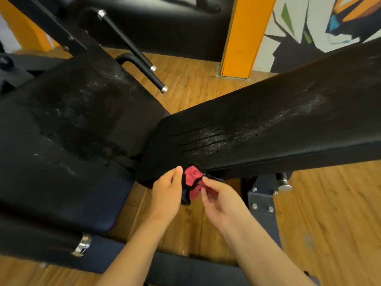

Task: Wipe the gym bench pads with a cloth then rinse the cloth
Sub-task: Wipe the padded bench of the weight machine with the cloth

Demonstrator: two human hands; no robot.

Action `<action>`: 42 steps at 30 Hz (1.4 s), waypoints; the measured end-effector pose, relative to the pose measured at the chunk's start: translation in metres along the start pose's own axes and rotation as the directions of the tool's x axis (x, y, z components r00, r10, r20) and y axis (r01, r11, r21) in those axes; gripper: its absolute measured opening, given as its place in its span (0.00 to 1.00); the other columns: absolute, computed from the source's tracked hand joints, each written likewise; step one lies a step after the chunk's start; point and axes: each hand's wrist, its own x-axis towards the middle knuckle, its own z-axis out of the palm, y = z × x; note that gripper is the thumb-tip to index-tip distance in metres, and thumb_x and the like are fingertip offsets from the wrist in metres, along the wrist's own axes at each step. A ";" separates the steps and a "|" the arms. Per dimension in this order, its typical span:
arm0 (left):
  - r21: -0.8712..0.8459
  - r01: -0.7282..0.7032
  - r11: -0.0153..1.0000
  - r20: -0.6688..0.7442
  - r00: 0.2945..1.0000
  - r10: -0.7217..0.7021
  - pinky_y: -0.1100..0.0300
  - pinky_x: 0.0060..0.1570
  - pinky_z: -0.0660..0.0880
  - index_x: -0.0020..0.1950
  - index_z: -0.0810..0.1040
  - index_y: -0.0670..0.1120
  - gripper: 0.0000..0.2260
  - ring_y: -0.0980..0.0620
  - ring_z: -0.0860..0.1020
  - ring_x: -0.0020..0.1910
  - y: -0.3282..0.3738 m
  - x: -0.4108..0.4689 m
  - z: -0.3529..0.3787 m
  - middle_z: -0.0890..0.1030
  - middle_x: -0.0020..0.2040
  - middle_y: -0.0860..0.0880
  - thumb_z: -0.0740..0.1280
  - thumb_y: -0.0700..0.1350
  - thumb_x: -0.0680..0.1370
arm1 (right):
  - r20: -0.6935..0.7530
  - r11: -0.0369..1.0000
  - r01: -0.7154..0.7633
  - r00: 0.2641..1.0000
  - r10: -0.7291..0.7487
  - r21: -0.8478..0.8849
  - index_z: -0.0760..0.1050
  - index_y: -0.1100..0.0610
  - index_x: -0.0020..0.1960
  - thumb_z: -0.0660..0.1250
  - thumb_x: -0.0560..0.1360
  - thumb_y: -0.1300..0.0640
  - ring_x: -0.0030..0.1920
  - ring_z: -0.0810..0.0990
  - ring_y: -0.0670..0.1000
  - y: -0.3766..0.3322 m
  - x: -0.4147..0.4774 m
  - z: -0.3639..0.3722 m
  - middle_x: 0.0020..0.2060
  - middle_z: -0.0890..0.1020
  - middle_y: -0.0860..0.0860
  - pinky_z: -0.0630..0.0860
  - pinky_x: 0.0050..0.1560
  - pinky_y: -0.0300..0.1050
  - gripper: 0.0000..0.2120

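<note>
A small pink cloth (192,179) with a black hem hangs bunched between my two hands, just below the near corner of the long black back pad (268,124). My left hand (166,195) grips its left side, thumb up against the hem. My right hand (219,200) pinches its right edge with the fingertips. The back pad slopes up to the right and shows wet streaks. The black seat pad (68,129) lies to the left, also speckled with moisture. Neither hand touches a pad.
Black handle bars with chrome tips (152,68) jut out behind the seat pad. The grey bench frame with bolts (261,201) stands under the back pad. An orange pillar (241,36) and a painted wall rise at the back. Wooden floor (329,213) surrounds the bench.
</note>
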 end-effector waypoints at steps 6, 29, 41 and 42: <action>0.112 -0.354 0.928 0.207 0.922 0.326 0.63 0.41 0.71 0.42 0.77 0.48 0.12 0.58 0.76 0.40 0.012 -0.003 -0.010 0.77 0.38 0.53 0.59 0.45 0.83 | -0.021 0.991 0.123 0.992 -0.125 -0.050 0.75 0.58 0.62 0.68 0.74 0.61 0.46 0.81 0.51 -0.010 -0.001 -0.019 0.45 0.84 0.52 0.74 0.45 0.53 0.17; 0.506 -0.447 0.738 -0.081 0.826 0.557 0.56 0.48 0.68 0.51 0.74 0.44 0.12 0.48 0.72 0.50 -0.002 0.050 0.039 0.76 0.50 0.46 0.54 0.46 0.76 | 0.131 0.929 0.298 0.935 -0.331 0.221 0.81 0.62 0.40 0.62 0.77 0.66 0.47 0.85 0.55 -0.031 -0.038 -0.027 0.38 0.85 0.57 0.82 0.47 0.52 0.11; 0.534 -0.440 0.722 -0.073 0.827 0.558 0.56 0.49 0.68 0.52 0.73 0.44 0.13 0.47 0.71 0.51 -0.003 0.049 0.040 0.74 0.51 0.46 0.53 0.47 0.75 | 0.156 0.942 0.336 0.930 -0.332 0.002 0.75 0.68 0.53 0.61 0.79 0.66 0.54 0.83 0.57 -0.007 -0.002 -0.023 0.51 0.82 0.65 0.77 0.61 0.51 0.07; 0.532 -0.434 0.726 -0.077 0.830 0.553 0.56 0.49 0.67 0.52 0.74 0.44 0.13 0.47 0.71 0.51 -0.002 0.049 0.040 0.74 0.51 0.46 0.53 0.47 0.75 | 0.105 0.959 0.285 0.953 -0.283 -0.001 0.76 0.67 0.54 0.62 0.78 0.67 0.52 0.84 0.56 -0.002 0.001 -0.024 0.51 0.83 0.63 0.78 0.58 0.51 0.07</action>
